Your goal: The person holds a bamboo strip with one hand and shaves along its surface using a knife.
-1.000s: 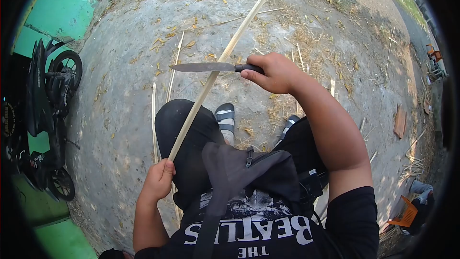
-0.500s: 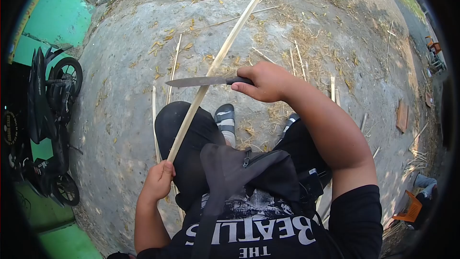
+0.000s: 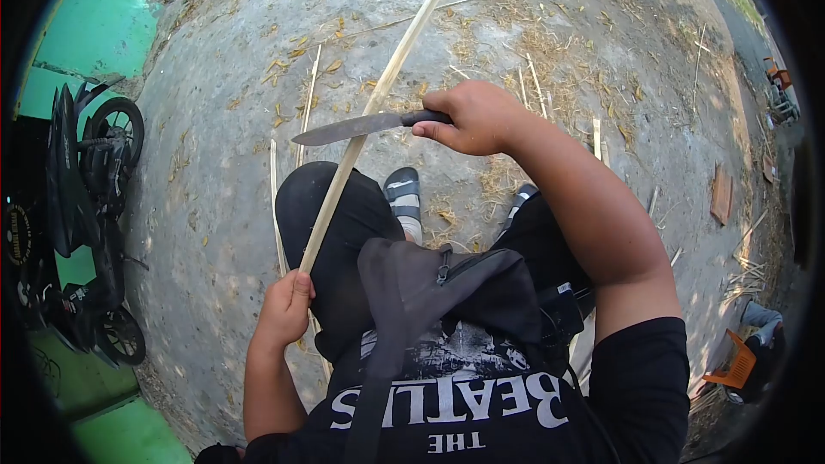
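Note:
My right hand [image 3: 471,119] is closed around the black handle of a knife [image 3: 352,128]. Its long blade points left and lies across the middle of a pale wooden strip [image 3: 397,60], which looks like split bamboo. Low on the left, my left hand [image 3: 286,306] grips the near end of that strip between thumb and fingers. From there the strip slants up and to the right, past my bent knee, with its far end free in the air. Whether the edge bites into the wood cannot be made out.
More thin strips [image 3: 309,103] lie on the concrete ground [image 3: 215,163] among dry leaves and shavings. A motorcycle [image 3: 94,206] stands at the left by a green wall [image 3: 107,30]. At the right are a brown board [image 3: 722,194], an orange chair [image 3: 733,363] and part of another person.
The knife and my right hand sit slightly higher in view, and the blade tilts a little more. The strip's far end has also shifted up. Both hands keep their grip.

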Action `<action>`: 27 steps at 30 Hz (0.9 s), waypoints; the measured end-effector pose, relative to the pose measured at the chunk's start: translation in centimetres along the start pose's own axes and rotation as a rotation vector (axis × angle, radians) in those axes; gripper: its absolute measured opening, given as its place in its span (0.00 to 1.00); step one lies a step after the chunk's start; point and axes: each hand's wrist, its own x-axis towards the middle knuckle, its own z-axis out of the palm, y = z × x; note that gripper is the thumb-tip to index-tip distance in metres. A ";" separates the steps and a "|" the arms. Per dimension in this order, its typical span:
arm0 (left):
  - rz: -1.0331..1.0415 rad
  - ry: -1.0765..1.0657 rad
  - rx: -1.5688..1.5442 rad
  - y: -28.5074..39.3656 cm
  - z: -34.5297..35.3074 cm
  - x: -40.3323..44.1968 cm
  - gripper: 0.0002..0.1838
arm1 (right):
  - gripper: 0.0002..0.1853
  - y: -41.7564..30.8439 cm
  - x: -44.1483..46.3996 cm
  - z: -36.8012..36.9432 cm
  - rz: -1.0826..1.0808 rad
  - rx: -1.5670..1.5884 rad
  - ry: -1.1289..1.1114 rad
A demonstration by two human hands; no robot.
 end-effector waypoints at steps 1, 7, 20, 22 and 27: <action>-0.006 -0.006 0.002 0.6 -0.1 0.0 0.30 | 0.27 0.3 0.2 -0.4 0.020 0.005 -0.021; 0.000 0.010 0.028 0.2 -0.2 0.3 0.30 | 0.27 -2.0 -0.1 0.1 0.016 -0.061 -0.056; 0.076 0.079 0.144 1.8 0.4 -0.1 0.29 | 0.27 -0.8 0.4 -1.0 0.110 -0.071 -0.093; 0.080 0.076 0.149 1.9 0.3 -0.1 0.29 | 0.27 -0.4 0.8 -0.6 0.107 -0.064 -0.054; 0.082 0.081 0.149 1.8 0.3 0.0 0.29 | 0.26 -0.6 0.1 0.4 0.000 -0.026 0.031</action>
